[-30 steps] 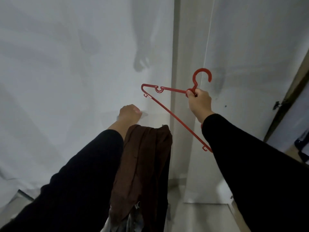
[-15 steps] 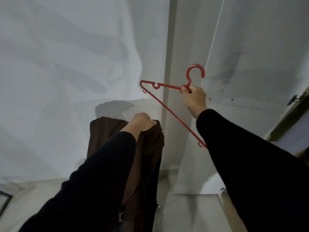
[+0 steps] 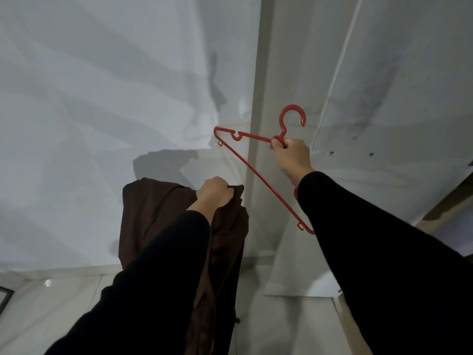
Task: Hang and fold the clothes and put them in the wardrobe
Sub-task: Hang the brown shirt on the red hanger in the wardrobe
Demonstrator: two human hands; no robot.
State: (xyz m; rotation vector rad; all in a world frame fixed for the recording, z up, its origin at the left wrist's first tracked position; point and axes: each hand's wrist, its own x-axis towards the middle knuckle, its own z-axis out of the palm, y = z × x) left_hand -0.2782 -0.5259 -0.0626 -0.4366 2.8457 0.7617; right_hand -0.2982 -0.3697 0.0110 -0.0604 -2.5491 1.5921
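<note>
- I see a white sheet (image 3: pixel 102 111) filling the left and upper part of the head view, creased, with soft shadows across it
- To the right of it a pale upright post (image 3: pixel 258 73) runs from the top edge down, and beyond that a white panel (image 3: pixel 409 73) slants away, smudged with dark grey marks
- My two black sleeves come up from the bottom edge; the left sleeve (image 3: pixel 153 278) crosses in front of the lower part of the garment, the right sleeve (image 3: pixel 384 252) covers the lower end of the hanger
- The brown garment (image 3: pixel 146 213) hangs from my left hand, bunched at the top and falling in long folds behind the forearm and out of the frame at the bottom
- My left hand (image 3: pixel 214 192) is clenched into a fist on the garment's top edge, the cloth gathered right at the knuckles
- The red hanger (image 3: pixel 252 172) is up and to the right of the garment, apart from it, tilted so its long bar slants down to the right, with the hook uppermost
- My right hand (image 3: pixel 291 156) is closed around the hanger's neck, just under the hook
- Two small dark fittings (image 3: pixel 331 151) sit on the panel just right of that hand
</note>
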